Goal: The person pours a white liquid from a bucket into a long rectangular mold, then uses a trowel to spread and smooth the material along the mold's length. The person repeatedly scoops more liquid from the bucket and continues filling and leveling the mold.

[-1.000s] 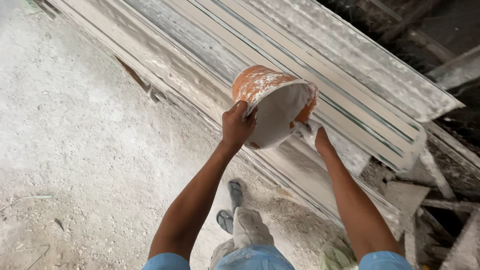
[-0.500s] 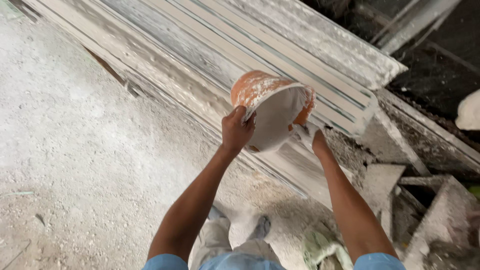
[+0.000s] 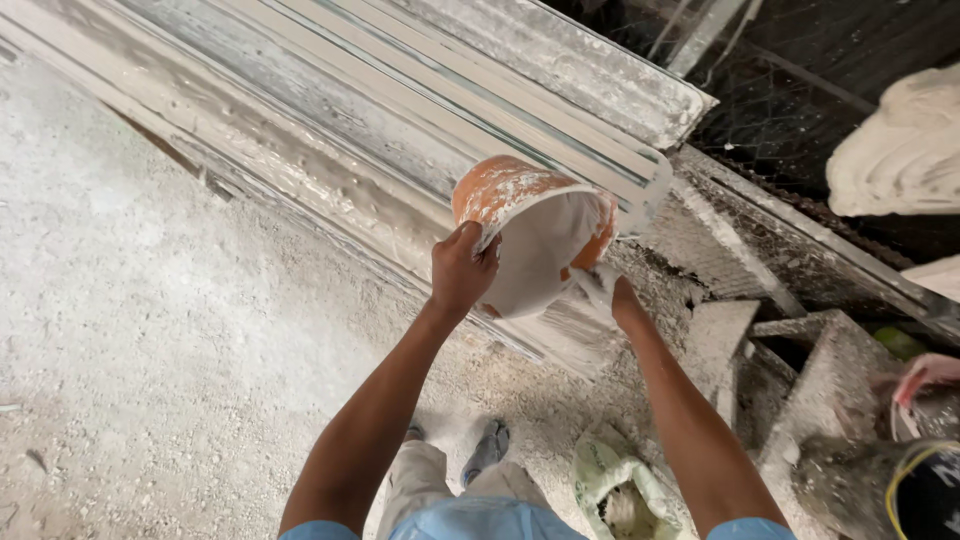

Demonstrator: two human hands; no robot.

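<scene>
On your far left the ground [image 3: 130, 330] is grey, gritty and dusted white, with nothing of yours on it. Next comes the long stack of plaster-smeared panels [image 3: 330, 110] running diagonally away from you.

Your left hand [image 3: 462, 272] sits at the near rim of the orange bucket [image 3: 500, 190], thumb and fingers [image 3: 478, 240] closed over the edge in a firm grip. The bucket is held up in the air in front of the panels, tipped so its mouth faces you, and its inside is coated with white plaster [image 3: 540, 250]. By the look of it, you are at the scraping-out stage: the bucket is tilted and steadied while the wet material is drawn from its wall. The next move seems to call for keeping that tilt steady with the left hand while the right sweeps along the inner wall toward the lip.

Your right hand [image 3: 600, 292] is at the lower right rim, white with plaster, fingers pressed against the coated edge; whether they curl around the rim or lie flat on it, I cannot tell.

Below, your feet show, with a pale green sack [image 3: 615, 485] beside them. Further right are concrete blocks [image 3: 830, 390], and a white plaster mound [image 3: 900, 150] in the upper corner.
</scene>
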